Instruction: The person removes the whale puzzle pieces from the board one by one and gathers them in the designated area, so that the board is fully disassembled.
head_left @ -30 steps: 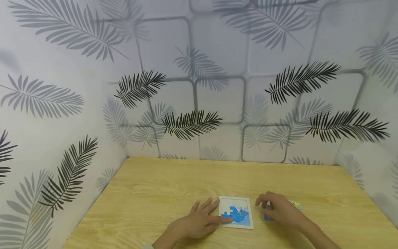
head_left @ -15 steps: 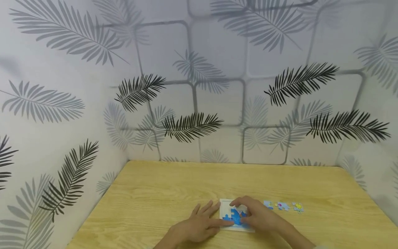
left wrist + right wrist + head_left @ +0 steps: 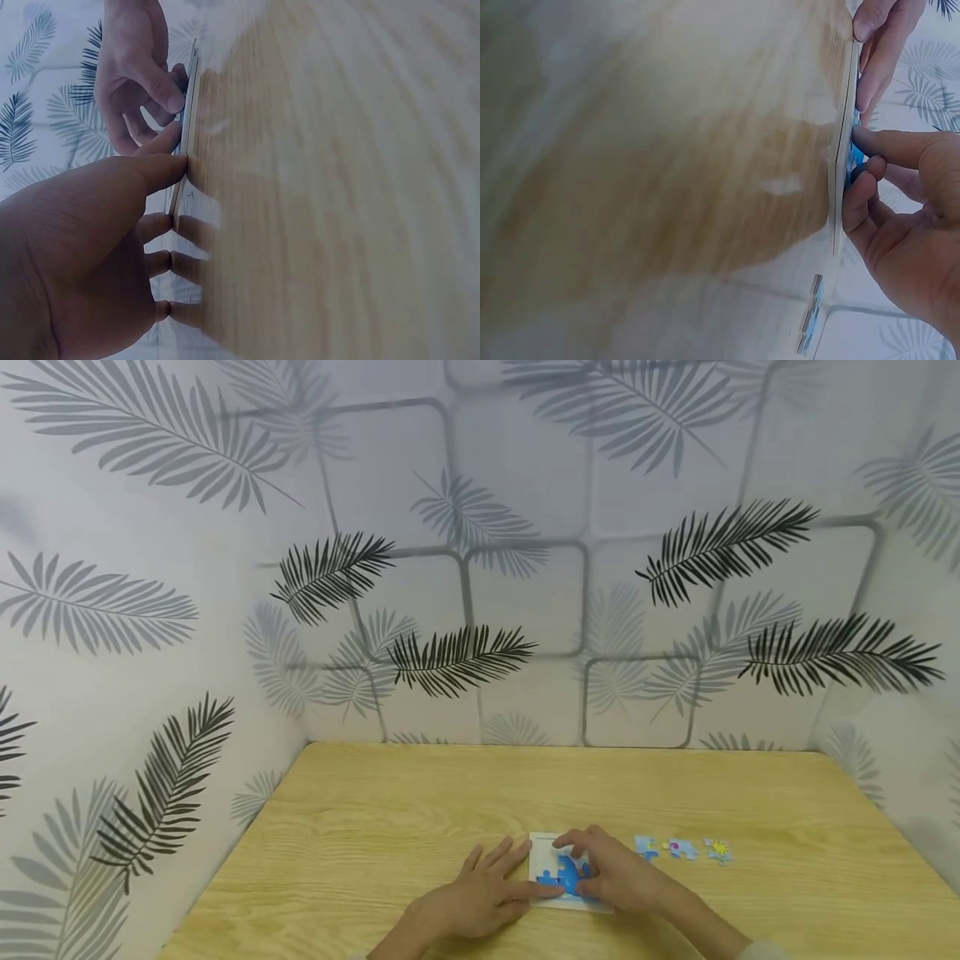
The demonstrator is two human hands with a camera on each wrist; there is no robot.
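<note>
A white-framed jigsaw puzzle (image 3: 543, 858) lies on the table, partly filled with blue pieces (image 3: 567, 878) that show a sea animal. My left hand (image 3: 480, 897) rests at its left side with fingers spread, the index finger stretched over the lower pieces. Over the right part of the puzzle, my right hand (image 3: 622, 878) has its thumb and fingers bent around a blue puzzle piece (image 3: 857, 155), pinching it down at the board. The hand hides most of that piece in the head view.
To the right of the frame lie three loose puzzle pieces in a row: one blue and green (image 3: 646, 847), one with a pink swirl (image 3: 682, 848) and one with a yellow sun (image 3: 718, 849). Leaf-patterned walls (image 3: 525, 702) stand behind the wooden table (image 3: 390, 810).
My right hand has moved left from the loose pieces, carrying a blue piece onto the puzzle, and stays there over the last half second. The left hand keeps its place.
</note>
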